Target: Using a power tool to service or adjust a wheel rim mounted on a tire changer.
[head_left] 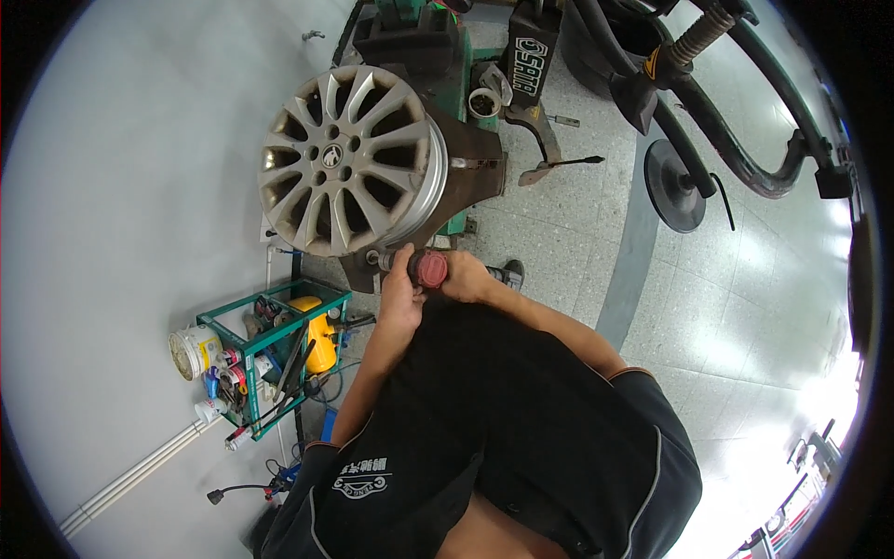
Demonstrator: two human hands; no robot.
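Observation:
Both my hands are closed around an impact wrench [431, 268] with a round red back end and a grey, cylindrical front pointing left. My left hand [400, 298] wraps its front part, and my right hand [466, 278] grips it from the right, close to my body. Just beyond the tool, a silver multi-spoke alloy wheel [332, 156] without a tyre lies face up on the tyre changer's turntable [475, 154]. The tool's front end sits near the wheel's lower edge, over a dark corner of the turntable; I cannot tell whether it touches anything.
A green rack [272, 321] with bottles, tools and a yellow container [320, 340] stands by the wall at left. A small cup [483, 102] sits on the machine. Black machine arms [689, 102] and a round disc [675, 186] rise at right. A pale wall runs along the left.

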